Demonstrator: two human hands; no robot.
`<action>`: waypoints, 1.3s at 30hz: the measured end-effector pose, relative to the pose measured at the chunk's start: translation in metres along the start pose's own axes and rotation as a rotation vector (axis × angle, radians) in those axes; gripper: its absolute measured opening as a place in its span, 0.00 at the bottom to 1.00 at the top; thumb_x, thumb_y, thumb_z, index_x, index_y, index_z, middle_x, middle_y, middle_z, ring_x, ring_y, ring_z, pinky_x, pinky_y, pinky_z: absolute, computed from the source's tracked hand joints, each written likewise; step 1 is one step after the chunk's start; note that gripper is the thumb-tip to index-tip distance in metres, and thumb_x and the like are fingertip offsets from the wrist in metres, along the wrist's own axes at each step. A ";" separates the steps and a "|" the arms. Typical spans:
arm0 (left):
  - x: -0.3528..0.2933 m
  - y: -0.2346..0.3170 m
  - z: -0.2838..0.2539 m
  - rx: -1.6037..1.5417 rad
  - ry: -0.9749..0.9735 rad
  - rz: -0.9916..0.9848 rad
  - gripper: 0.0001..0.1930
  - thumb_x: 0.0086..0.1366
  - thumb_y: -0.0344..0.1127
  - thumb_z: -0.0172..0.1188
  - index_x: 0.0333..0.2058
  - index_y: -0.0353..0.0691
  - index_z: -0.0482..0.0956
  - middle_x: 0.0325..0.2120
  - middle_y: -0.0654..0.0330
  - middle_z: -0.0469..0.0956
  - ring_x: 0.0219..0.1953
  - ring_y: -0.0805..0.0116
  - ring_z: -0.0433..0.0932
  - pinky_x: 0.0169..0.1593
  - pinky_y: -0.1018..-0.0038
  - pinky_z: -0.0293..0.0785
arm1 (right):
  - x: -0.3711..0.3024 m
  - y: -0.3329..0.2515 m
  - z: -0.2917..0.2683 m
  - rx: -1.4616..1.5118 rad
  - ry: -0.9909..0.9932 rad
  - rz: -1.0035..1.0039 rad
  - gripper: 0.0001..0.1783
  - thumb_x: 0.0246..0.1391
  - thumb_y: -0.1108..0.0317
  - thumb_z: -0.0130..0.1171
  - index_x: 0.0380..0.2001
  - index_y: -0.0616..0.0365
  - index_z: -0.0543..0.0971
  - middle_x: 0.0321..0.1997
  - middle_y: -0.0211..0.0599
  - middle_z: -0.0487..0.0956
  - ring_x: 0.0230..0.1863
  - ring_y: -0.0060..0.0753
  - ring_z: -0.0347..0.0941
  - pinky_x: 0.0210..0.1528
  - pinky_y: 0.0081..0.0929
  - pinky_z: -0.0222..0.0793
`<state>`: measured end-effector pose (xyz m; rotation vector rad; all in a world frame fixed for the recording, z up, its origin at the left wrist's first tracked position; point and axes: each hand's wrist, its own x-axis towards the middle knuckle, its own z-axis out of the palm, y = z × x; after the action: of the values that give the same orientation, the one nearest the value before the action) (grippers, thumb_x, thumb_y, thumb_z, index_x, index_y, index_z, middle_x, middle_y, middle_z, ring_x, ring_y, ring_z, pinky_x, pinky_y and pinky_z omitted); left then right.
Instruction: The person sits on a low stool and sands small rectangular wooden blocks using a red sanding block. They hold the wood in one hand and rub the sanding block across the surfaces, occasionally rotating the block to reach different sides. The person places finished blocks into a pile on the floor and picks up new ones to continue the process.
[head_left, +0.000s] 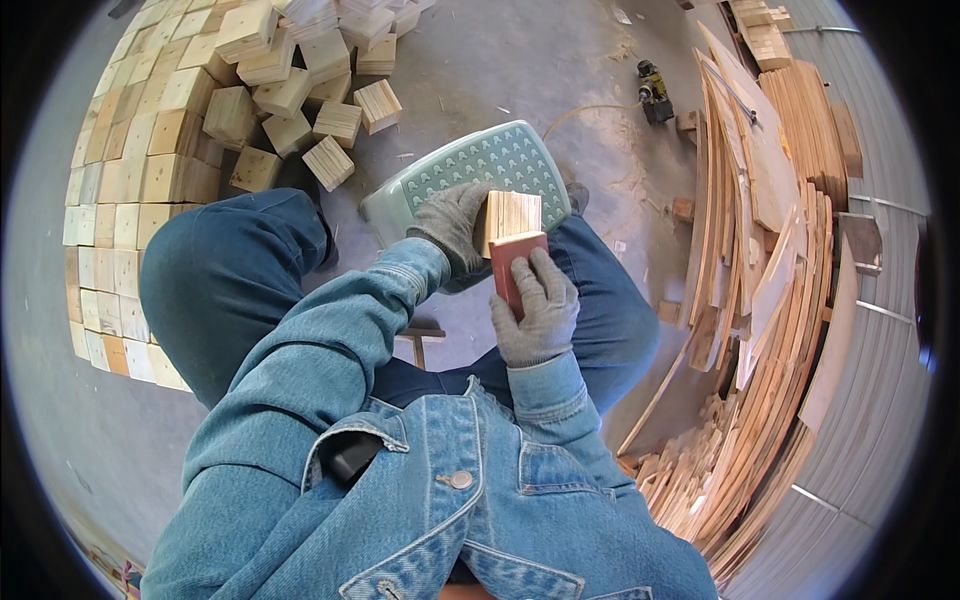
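In front of me, my left hand (452,226), in a grey glove, is closed around the left side of a light wooden block (513,212) with a striped grain. My right hand (540,312), gloved alike, grips a flat reddish-brown sanding block (507,274). The top of the sanding block meets the lower end of the wooden block. Both are held over the near edge of a pale green plastic stool (480,165) with a raised pattern, which stands between my knees.
To the left is a neat stack of wooden blocks (130,210), with loose blocks (338,122) heaped beside it on the concrete floor. A cordless drill (653,92) lies ahead right. Wooden boards and offcuts (740,290) pile up on the right, near a corrugated wall (880,270).
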<state>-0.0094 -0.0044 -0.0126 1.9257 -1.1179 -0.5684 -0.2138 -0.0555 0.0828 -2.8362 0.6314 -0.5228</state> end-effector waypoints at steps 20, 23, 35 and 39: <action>0.001 0.002 0.000 0.032 -0.033 -0.027 0.48 0.45 0.56 0.80 0.64 0.47 0.72 0.57 0.47 0.78 0.62 0.43 0.77 0.69 0.56 0.71 | 0.102 0.027 0.036 -0.058 0.049 0.009 0.31 0.46 0.60 0.76 0.56 0.53 0.86 0.65 0.47 0.80 0.62 0.58 0.76 0.66 0.53 0.72; -0.001 0.000 -0.002 0.021 -0.010 0.023 0.46 0.45 0.53 0.80 0.62 0.47 0.72 0.56 0.46 0.78 0.61 0.42 0.77 0.68 0.56 0.72 | 0.053 0.011 0.020 0.023 0.041 -0.016 0.31 0.45 0.61 0.76 0.56 0.54 0.86 0.65 0.46 0.79 0.62 0.59 0.75 0.66 0.54 0.71; -0.001 0.004 -0.002 0.002 -0.038 -0.048 0.50 0.45 0.57 0.81 0.66 0.46 0.71 0.59 0.46 0.77 0.64 0.43 0.76 0.70 0.56 0.70 | 0.061 0.022 0.024 0.053 0.067 -0.040 0.31 0.44 0.64 0.75 0.56 0.50 0.86 0.66 0.44 0.79 0.60 0.55 0.75 0.65 0.53 0.71; -0.001 0.008 -0.003 0.044 -0.077 -0.066 0.55 0.43 0.60 0.82 0.68 0.46 0.69 0.62 0.48 0.75 0.67 0.45 0.73 0.73 0.56 0.68 | 0.122 0.042 0.039 -0.027 0.011 0.117 0.29 0.48 0.59 0.74 0.56 0.49 0.87 0.66 0.43 0.80 0.64 0.58 0.75 0.68 0.52 0.71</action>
<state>-0.0117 -0.0039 -0.0046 1.9996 -1.1261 -0.6640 -0.1111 -0.1426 0.0720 -2.8011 0.8069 -0.5137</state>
